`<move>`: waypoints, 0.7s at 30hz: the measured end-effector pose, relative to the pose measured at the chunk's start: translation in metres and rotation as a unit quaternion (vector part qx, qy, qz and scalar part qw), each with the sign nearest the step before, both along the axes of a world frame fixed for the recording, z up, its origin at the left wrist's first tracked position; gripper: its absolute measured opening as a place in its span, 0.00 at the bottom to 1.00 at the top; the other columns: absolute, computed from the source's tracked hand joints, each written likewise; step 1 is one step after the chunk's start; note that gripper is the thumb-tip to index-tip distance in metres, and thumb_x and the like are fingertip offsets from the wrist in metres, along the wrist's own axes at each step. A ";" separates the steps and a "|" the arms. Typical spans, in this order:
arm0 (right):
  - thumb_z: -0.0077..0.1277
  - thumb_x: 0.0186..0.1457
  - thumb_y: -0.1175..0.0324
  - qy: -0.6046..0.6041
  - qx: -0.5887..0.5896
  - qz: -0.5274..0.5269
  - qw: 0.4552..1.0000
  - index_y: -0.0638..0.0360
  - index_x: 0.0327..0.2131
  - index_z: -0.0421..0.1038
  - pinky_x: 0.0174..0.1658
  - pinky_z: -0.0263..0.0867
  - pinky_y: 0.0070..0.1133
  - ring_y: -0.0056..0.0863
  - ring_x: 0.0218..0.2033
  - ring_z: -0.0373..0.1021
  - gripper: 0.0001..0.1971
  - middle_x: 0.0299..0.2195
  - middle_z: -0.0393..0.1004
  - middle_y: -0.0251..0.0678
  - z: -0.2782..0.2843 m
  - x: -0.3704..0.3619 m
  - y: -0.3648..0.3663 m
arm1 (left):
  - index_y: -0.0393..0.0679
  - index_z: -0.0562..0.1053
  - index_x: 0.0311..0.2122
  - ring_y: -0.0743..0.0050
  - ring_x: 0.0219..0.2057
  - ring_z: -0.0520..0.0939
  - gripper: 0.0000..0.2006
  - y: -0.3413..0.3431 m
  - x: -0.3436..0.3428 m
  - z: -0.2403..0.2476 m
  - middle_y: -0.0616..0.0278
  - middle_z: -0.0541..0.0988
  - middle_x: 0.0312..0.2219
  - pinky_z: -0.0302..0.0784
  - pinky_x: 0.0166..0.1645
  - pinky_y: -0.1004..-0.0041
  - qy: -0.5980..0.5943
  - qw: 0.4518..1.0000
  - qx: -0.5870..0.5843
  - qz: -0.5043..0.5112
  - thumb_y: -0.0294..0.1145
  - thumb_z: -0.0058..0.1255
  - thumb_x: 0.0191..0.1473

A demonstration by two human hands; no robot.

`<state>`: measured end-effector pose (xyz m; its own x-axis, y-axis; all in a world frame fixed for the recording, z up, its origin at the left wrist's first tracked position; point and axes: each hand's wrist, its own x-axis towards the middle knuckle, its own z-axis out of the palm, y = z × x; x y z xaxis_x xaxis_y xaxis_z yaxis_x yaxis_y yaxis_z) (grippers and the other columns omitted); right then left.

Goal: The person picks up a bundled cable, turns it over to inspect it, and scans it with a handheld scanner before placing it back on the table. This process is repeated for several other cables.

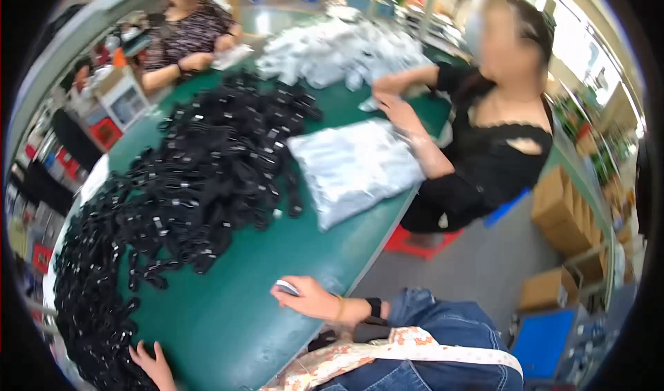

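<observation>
My right hand (315, 300) is closed around a small rounded object (287, 288), pale on its edge and dark in the middle, just above the green tabletop (235, 301). Its exact kind is too blurred to tell. At the lower left, my left hand (153, 367) has its fingers apart and holds nothing that I can see. Those fingertips lie beside the near end of a long heap of black strap-like pieces (207, 163) with small shiny bits. Whether they touch the heap, I cannot tell.
A filled, clear plastic bag (360, 166) lies near the table's right edge, by a co-worker in black (484, 149). Behind it spreads a pile of white pieces (332, 49). Another person (190, 35) works at the far left. Cardboard boxes (564, 211) stand on the right.
</observation>
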<state>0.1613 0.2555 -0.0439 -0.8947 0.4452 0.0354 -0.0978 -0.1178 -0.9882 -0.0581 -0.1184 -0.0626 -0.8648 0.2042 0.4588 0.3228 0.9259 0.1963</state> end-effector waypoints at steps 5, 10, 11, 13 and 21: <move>0.43 0.48 0.70 -0.027 0.020 0.027 0.999 0.63 0.27 0.65 0.21 0.58 0.13 0.11 0.19 0.61 0.06 0.18 0.66 0.28 0.003 0.012 0.008 | 0.40 0.62 0.43 0.55 0.44 0.63 0.20 0.041 0.043 0.032 0.49 0.58 0.46 0.61 0.45 0.69 -0.161 0.980 -0.033 0.112 0.36 0.45 0.44; 0.43 0.48 0.70 -0.003 -0.053 0.055 0.997 0.63 0.26 0.65 0.21 0.58 0.13 0.12 0.17 0.61 0.06 0.18 0.66 0.29 0.000 0.014 0.010 | 0.38 0.62 0.43 0.63 0.42 0.66 0.18 -0.008 0.037 0.001 0.53 0.62 0.43 0.62 0.43 0.71 -0.195 0.977 0.090 0.004 0.30 0.42 0.44; 0.44 0.48 0.70 -0.038 -0.052 0.090 0.994 0.63 0.27 0.65 0.21 0.59 0.13 0.13 0.17 0.62 0.06 0.18 0.67 0.30 0.003 0.019 0.013 | 0.38 0.62 0.42 0.64 0.42 0.66 0.17 -0.027 0.041 -0.006 0.54 0.63 0.43 0.62 0.43 0.71 -0.178 0.969 0.167 -0.042 0.30 0.40 0.45; 0.44 0.47 0.71 -0.037 -0.020 0.087 0.995 0.63 0.29 0.66 0.23 0.60 0.13 0.13 0.20 0.63 0.06 0.19 0.68 0.31 0.011 0.032 0.026 | 0.38 0.63 0.42 0.69 0.41 0.66 0.17 -0.029 0.066 0.011 0.57 0.65 0.41 0.62 0.42 0.74 -0.218 0.897 0.377 -0.081 0.28 0.38 0.44; 0.46 0.43 0.77 0.075 0.239 0.194 0.948 0.65 0.35 0.65 0.25 0.57 0.10 0.14 0.22 0.63 0.12 0.28 0.68 0.34 0.085 -0.032 0.016 | 0.35 0.66 0.35 0.72 0.20 0.69 0.17 0.088 0.075 0.074 0.51 0.64 0.34 0.62 0.26 0.79 -0.261 0.704 0.545 -0.373 0.38 0.42 0.44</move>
<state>0.1297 0.2713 0.0407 -0.9567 -0.0162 0.2905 -0.2830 0.2836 -0.9162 0.0173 -0.0307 0.0114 -0.8119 0.4639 0.3545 0.2609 -0.2550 0.9311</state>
